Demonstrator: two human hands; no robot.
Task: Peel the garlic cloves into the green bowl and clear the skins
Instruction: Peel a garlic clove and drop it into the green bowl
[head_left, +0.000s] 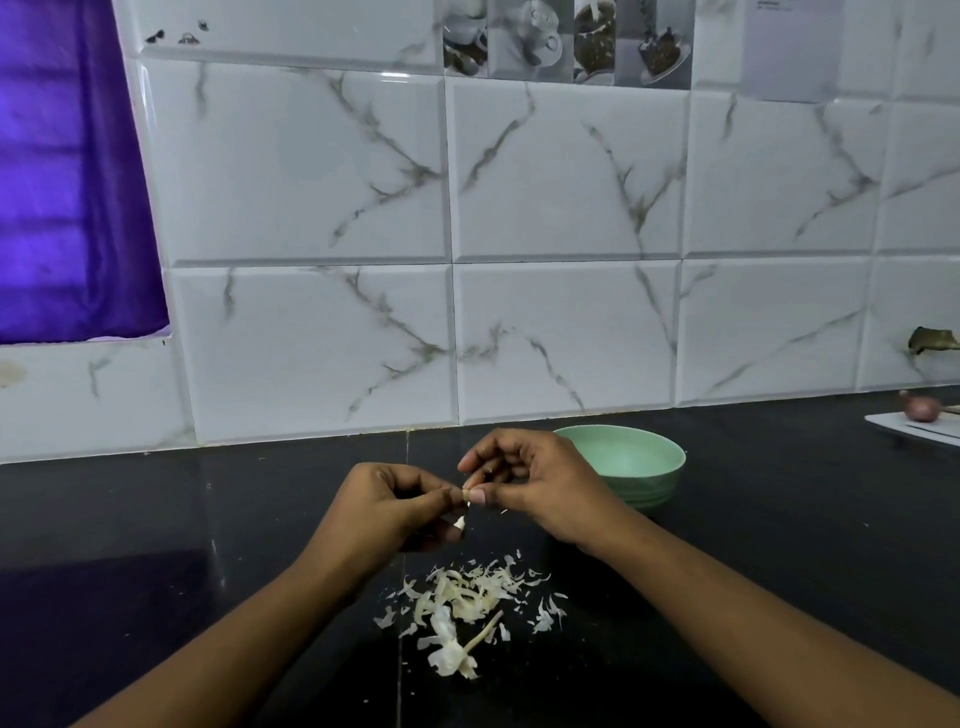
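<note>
So, mid-frame left hand (400, 506) and right hand (524, 483) both pinch the clove (464, 500); peel with short tugs over the skins (467, 597)

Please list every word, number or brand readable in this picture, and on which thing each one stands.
None can be read.
Pale panel on the wall: a short dark line at its top edge, too blurred to read.
Picture tiles with cups: images only, no letters.
Green bowl: no marking.
</note>
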